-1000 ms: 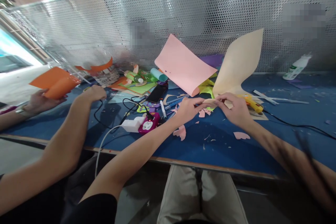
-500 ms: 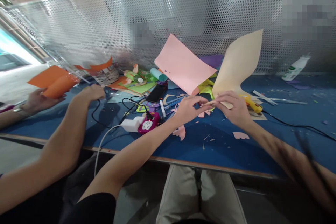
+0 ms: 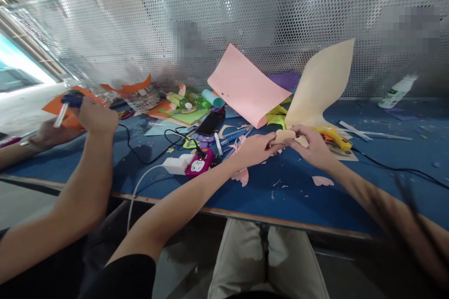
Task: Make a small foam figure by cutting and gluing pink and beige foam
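Between my two hands is a small cream paper cutout (image 3: 285,137), held above the blue table. My left hand (image 3: 257,148) pinches its left edge, fingers closed. On the right edge my right hand (image 3: 310,146) grips it between thumb and fingers. Behind my hands a large curled cream sheet (image 3: 319,86) stands upright, and a pink sheet (image 3: 247,85) leans to its left. Just right of my right hand lies a yellow glue gun (image 3: 337,139) with a black cord. Pink paper scraps (image 3: 241,176) lie below my hands, one heart-like piece (image 3: 322,181) to the right.
A magenta power strip (image 3: 199,163) with a white plug sits left of my forearm. Behind it lie a black phone (image 3: 210,123) and coloured paper. At far left a co-worker's hand (image 3: 96,114) holds a blue-ended tool by orange paper (image 3: 52,106). A white bottle (image 3: 398,91) stands back right.
The cream cutout has turned from nearly edge-on to show its flat face, still between my hands. The co-worker's nearer hand has moved left with the tool to the orange paper.
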`<state>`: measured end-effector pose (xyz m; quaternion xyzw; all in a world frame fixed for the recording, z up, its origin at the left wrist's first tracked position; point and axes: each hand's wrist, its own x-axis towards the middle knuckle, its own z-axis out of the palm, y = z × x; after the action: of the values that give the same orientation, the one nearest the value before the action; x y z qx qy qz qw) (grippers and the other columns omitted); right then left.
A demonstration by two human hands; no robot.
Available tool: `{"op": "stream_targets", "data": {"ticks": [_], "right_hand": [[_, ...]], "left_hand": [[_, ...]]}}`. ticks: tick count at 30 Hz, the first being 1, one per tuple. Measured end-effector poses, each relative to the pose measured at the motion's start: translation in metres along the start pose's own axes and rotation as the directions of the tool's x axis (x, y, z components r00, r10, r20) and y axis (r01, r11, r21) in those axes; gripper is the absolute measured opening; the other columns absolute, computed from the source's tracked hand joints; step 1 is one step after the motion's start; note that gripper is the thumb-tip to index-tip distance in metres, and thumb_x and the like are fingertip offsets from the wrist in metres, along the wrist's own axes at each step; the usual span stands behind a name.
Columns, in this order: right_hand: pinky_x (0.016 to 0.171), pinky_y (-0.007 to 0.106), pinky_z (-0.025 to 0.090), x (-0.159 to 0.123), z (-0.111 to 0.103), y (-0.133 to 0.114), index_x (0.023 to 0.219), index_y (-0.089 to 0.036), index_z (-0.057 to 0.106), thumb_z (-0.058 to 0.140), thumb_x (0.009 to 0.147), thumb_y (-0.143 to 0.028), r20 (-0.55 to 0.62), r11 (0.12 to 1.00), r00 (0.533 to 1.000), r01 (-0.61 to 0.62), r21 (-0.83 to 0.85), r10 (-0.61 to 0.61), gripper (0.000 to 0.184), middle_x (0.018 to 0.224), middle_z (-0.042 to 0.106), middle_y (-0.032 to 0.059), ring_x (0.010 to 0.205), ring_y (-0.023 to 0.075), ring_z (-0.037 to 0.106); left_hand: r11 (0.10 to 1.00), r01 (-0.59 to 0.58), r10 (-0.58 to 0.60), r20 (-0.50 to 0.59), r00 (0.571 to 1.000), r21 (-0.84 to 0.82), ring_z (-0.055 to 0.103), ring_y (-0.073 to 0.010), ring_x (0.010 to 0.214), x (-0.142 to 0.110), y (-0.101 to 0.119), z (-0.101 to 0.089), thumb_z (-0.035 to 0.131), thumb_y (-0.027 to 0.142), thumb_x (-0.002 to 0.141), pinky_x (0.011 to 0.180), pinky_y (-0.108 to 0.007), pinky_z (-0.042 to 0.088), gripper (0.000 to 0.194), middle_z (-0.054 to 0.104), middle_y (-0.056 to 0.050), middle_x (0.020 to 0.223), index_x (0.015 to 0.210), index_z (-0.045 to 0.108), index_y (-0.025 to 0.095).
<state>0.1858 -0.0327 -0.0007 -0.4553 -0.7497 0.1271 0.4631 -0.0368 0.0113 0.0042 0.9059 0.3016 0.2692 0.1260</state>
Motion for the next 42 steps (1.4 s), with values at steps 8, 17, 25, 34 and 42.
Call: {"op": "stream_targets", "data": {"ticks": [8, 17, 25, 34, 42], "right_hand": [[0.074, 0.036, 0.052, 0.003, -0.004, -0.002, 0.086, -0.022, 0.072, 0.062, 0.095, -0.04, -0.031, 0.983, 0.994, 0.102, -0.154, -0.108, 0.022, 0.082, 0.072, 0.0038, 0.077, 0.0213, 0.066], [0.065, 0.03, 0.045, 0.003, -0.007, 0.001, 0.074, -0.02, 0.067, 0.063, 0.093, -0.047, -0.017, 0.999, 1.0, 0.007, -0.042, -0.008, 0.033, 0.071, 0.065, 0.0011, 0.067, 0.0172, 0.057], [0.067, 0.03, 0.048, 0.003, 0.005, 0.006, 0.078, -0.021, 0.071, 0.071, 0.086, -0.047, -0.074, 0.985, 0.991, -0.102, 0.14, 0.113, 0.027, 0.075, 0.068, 0.0006, 0.068, 0.0169, 0.06], [0.073, 0.034, 0.052, 0.005, 0.001, 0.002, 0.095, -0.025, 0.079, 0.067, 0.091, -0.038, -0.03, 0.997, 0.998, 0.063, -0.033, -0.064, 0.018, 0.092, 0.076, 0.0049, 0.083, 0.0205, 0.067], [0.077, 0.038, 0.055, 0.002, 0.001, -0.002, 0.091, -0.026, 0.076, 0.065, 0.092, -0.038, -0.044, 0.998, 0.997, 0.06, -0.033, -0.062, 0.017, 0.093, 0.077, 0.0053, 0.086, 0.0239, 0.07]], "left_hand": [[0.999, -0.033, 0.036, -0.093, 0.995, 0.029, 0.057, -0.0115, 0.056, -0.002, 0.007, -0.007, 0.052, 0.048, 0.102, 0.054, -0.027, 0.03, 0.044, 0.064, 0.002, 0.059, 0.07, 0.061, 0.019], [0.996, 0.005, -0.017, -0.131, 0.991, -0.092, 0.063, -0.0124, 0.07, -0.002, 0.009, -0.01, 0.049, 0.044, 0.103, 0.063, -0.025, 0.04, 0.034, 0.074, -0.001, 0.082, 0.098, 0.073, 0.02], [0.961, 0.111, -0.118, -0.012, 0.993, -0.255, 0.061, -0.0127, 0.06, -0.001, 0.007, -0.003, 0.043, 0.047, 0.104, 0.056, -0.024, 0.042, 0.042, 0.071, -0.004, 0.075, 0.095, 0.068, 0.015], [0.995, 0.057, -0.054, -0.037, 0.998, 0.083, 0.06, -0.0135, 0.065, -0.001, 0.003, -0.007, 0.045, 0.039, 0.105, 0.056, -0.026, 0.03, 0.037, 0.069, -0.002, 0.073, 0.088, 0.07, 0.018], [0.994, 0.046, -0.046, 0.004, 0.999, 0.097, 0.06, -0.013, 0.065, -0.002, 0.008, -0.012, 0.045, 0.046, 0.105, 0.055, -0.026, 0.028, 0.039, 0.073, 0.0, 0.08, 0.09, 0.072, 0.022]]}}
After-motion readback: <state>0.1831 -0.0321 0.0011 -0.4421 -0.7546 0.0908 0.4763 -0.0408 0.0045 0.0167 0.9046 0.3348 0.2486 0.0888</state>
